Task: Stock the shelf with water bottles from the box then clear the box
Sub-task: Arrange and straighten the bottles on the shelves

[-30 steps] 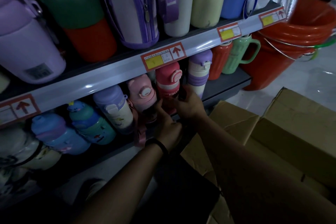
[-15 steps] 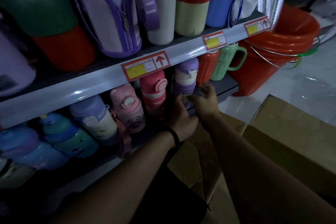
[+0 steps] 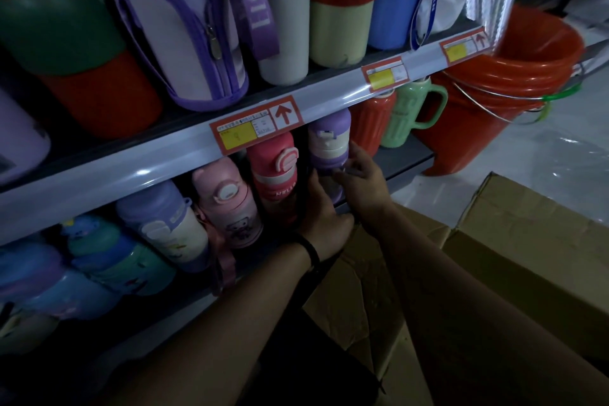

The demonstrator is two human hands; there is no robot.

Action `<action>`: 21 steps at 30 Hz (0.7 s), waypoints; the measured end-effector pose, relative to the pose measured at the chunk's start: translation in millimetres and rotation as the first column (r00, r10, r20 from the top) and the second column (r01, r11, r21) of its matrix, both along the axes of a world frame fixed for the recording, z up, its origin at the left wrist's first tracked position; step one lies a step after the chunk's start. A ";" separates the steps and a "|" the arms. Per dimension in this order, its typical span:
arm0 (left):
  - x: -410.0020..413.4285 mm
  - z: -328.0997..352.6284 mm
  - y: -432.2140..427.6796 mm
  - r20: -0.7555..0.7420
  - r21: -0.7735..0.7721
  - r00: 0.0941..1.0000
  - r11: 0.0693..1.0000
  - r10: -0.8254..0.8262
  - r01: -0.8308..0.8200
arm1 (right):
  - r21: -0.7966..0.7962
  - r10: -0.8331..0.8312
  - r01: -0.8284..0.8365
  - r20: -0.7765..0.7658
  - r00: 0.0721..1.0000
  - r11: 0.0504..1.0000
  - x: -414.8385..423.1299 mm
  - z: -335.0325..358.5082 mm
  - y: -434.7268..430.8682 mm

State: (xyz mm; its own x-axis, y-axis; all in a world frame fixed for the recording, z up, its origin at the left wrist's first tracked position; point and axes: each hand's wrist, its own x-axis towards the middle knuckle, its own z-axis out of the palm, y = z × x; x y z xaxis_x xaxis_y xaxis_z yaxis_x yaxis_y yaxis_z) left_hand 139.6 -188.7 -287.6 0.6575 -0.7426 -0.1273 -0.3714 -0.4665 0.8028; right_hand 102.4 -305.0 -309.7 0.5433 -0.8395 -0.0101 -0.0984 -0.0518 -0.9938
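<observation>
The purple bottle (image 3: 329,142) stands upright on the lower shelf (image 3: 405,155), just right of the frame's middle, under the rail with the yellow tag (image 3: 257,128). The right hand (image 3: 361,176) grips it from the right: its fingers (image 3: 354,150) curl round the bottle's side and the thumb lies across the lower front. The left hand (image 3: 326,217), with a black wristband (image 3: 311,250), reaches into the dark gap between the purple bottle and the red bottle (image 3: 273,171). Its fingers are lost in shadow, so I cannot tell whether they hold anything. A pink bottle (image 3: 227,204) leans left of the red one. The open box (image 3: 494,241) sits at lower right, below both forearms. Stacked red buckets (image 3: 514,76) stand at upper right.
</observation>
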 end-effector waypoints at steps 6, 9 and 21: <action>8.0 0.1 1.8 -0.070 0.021 0.997 0.999 0.028 -0.027 | -0.022 -0.004 0.002 -0.067 0.998 1.000 -1.1 -5.8 2.1; 7.1 -3.4 1.4 -0.041 0.032 0.998 0.999 0.039 -0.038 | 0.021 0.016 -0.014 -0.087 0.996 1.000 -4.9 -12.4 0.9; -11.0 -16.9 13.2 -0.236 -0.045 0.971 0.998 0.033 -0.045 | -0.126 0.055 -0.082 -0.198 0.979 0.989 -4.2 -7.9 1.4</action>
State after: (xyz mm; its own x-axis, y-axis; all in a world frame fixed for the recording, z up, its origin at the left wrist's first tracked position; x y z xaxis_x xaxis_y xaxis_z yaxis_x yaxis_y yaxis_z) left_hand 128.7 -175.6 -304.5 0.6422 -0.7264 -0.2449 -0.1523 -0.4340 0.8880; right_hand 98.2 -303.6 -317.7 0.5983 -0.8012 -0.0116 -0.2800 -0.1955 -0.9399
